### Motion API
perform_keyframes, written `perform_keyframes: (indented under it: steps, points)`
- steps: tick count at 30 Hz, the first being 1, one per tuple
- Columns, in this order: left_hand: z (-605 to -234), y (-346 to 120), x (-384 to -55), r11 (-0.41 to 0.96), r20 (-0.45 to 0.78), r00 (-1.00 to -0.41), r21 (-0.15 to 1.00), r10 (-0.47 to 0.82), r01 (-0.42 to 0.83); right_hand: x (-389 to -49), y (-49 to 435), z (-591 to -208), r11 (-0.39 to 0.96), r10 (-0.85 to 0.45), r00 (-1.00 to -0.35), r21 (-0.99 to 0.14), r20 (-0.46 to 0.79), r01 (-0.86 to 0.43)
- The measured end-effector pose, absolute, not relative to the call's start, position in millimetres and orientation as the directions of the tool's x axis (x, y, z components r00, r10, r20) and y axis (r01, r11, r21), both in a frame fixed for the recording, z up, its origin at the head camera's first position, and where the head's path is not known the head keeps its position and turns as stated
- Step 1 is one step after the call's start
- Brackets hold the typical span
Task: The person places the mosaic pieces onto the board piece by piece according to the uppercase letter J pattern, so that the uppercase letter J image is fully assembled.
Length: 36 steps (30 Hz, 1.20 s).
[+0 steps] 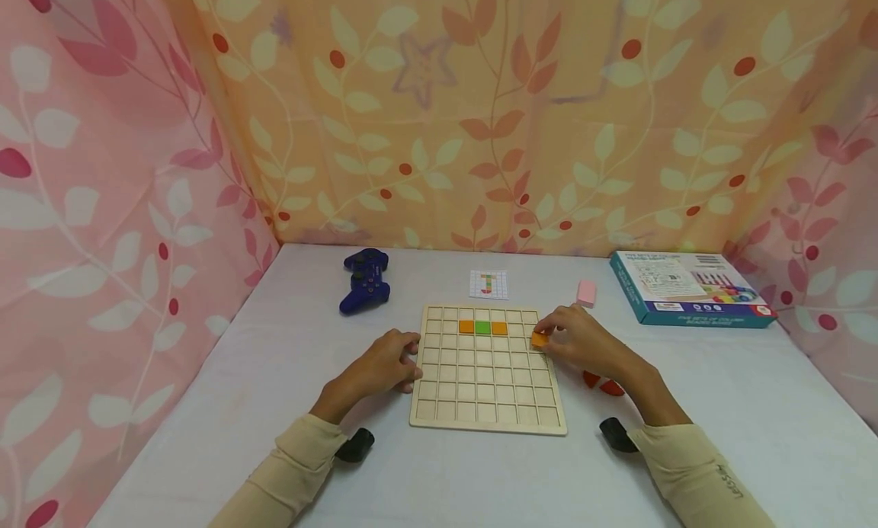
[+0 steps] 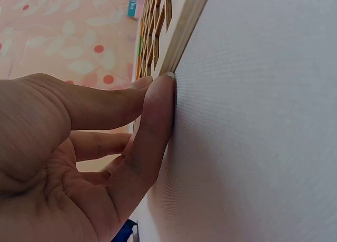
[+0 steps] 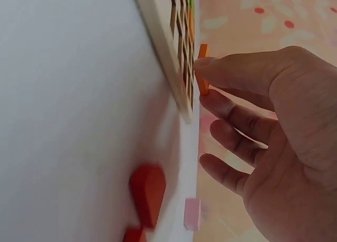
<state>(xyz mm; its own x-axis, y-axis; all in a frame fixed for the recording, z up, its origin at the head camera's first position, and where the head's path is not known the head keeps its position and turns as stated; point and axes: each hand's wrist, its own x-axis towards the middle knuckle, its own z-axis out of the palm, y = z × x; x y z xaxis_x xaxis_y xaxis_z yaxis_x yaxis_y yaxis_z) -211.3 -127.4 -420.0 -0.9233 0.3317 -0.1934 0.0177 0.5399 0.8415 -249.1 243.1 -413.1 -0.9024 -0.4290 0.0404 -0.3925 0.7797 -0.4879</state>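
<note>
A wooden grid board [image 1: 483, 393] lies flat on the table. Two orange square tiles [image 1: 466, 327] with a green tile [image 1: 483, 328] between them fill neighbouring cells in an upper row. At the board's left edge, my left hand [image 1: 386, 363] holds the rim between thumb and finger; the left wrist view shows the fingertips [image 2: 160, 89] right at the frame. My right hand [image 1: 583, 341] pinches another orange tile [image 3: 203, 68] between thumb and forefinger. That tile is over the board's right edge, tilted on its side in the right wrist view, and my other fingers are spread loosely behind it.
Red pieces [image 1: 610, 388] lie under my right wrist, right of the board. Behind the board is a small pattern card [image 1: 488, 284], with a pink block [image 1: 586, 292] to its right. A blue game controller [image 1: 366, 281] sits back left, a boxed set [image 1: 689, 288] back right.
</note>
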Motion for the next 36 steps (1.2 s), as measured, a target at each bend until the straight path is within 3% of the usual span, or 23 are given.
perform_keyframes:
  steps: [8,29,36]
  points:
    - [-421,-128,-212,0.539,-0.189,-0.924,0.842,0.332,0.021,-262,215,-415,0.754,-0.459,-0.888,-0.526,0.007,-0.394]
    - [-423,-128,-213,0.552,-0.19,-0.925,0.834,0.33,0.025,-261,171,-419,0.685,-0.562,-0.818,-0.485,0.124,-0.544]
    - [-423,-128,-213,0.551,-0.188,-0.926,0.834,0.326,0.025,-258,163,-421,0.674,-0.558,-0.821,-0.511,0.12,-0.533]
